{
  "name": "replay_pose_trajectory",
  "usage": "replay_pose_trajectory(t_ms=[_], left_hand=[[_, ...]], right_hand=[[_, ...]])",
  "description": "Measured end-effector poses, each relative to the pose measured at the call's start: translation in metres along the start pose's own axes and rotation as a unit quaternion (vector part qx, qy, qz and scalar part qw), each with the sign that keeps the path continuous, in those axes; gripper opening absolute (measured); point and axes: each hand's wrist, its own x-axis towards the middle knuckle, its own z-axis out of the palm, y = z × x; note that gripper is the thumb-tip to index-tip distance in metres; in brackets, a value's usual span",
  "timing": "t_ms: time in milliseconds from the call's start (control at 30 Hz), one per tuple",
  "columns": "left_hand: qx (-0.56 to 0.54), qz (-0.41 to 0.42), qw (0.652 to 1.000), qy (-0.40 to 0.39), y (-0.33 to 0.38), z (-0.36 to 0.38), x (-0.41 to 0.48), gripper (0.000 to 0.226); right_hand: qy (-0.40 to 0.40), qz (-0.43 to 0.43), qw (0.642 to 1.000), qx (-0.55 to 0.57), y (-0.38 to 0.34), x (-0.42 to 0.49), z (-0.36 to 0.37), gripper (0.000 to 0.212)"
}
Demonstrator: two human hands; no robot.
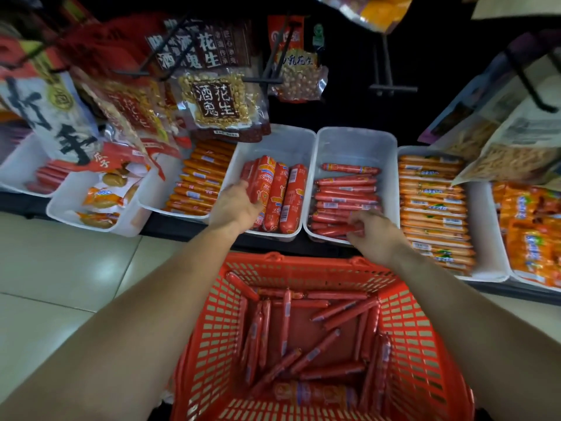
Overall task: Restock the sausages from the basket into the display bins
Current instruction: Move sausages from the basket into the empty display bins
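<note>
Pale floor tiles (pixel 60 262) lie below a shelf (pixel 188 230) of white bins (pixel 482 214); the left hand (pixel 235 205) curls round a thick sausage (pixel 255 177) in the centre bin (pixel 273 141), fingertips hidden behind it. The right hand (pixel 376 235) pinches thin sausages (pixel 337 230) at the front of the neighbouring bin (pixel 355 144); more lie jumbled in the red basket (pixel 212 329), its near rim cut off.

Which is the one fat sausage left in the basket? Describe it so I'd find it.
Look into the red basket nearest the person. Along its near wall lies the fat sausage, crosswise. It is far thicker than the thin sticks scattered around it.
</note>
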Motion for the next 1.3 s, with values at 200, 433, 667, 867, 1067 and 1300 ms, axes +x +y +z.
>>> replay_pose_trajectory(t_ms=[200, 433, 667, 867, 1067, 1300], left_hand=[[-0.075, 0.015, 0.997, -0.012, -0.021, -0.021, -0.088, 0.017], [-0.039, 0.037, 0.987, -0.153, -0.030, 0.031, -0.183, 0.005], [0.050, -0.004, 0.966, -0.254, -0.067, 0.102, -0.220, 0.033], [0.083, -0.067, 0.972, -0.208, -0.089, 0.151, -0.201, 0.075], [0.051, -0.158, 0.968, -0.190, -0.102, 0.193, -0.187, 0.112], [0.033, -0.143, 0.982, -0.118, -0.114, 0.216, -0.182, 0.129]], right_hand=[[0.029, 0.009, 0.999, 0.028, -0.022, -0.063, -0.009, 0.027], [0.024, 0.062, 0.996, 0.060, 0.001, -0.155, 0.037, 0.020], [-0.127, 0.204, 0.969, 0.053, 0.050, -0.180, 0.105, 0.042], [-0.090, 0.343, 0.932, 0.068, 0.062, -0.172, 0.157, 0.077], [-0.089, 0.363, 0.924, 0.076, 0.073, -0.164, 0.187, 0.103], [-0.104, 0.323, 0.937, 0.085, 0.081, -0.137, 0.206, 0.123]])
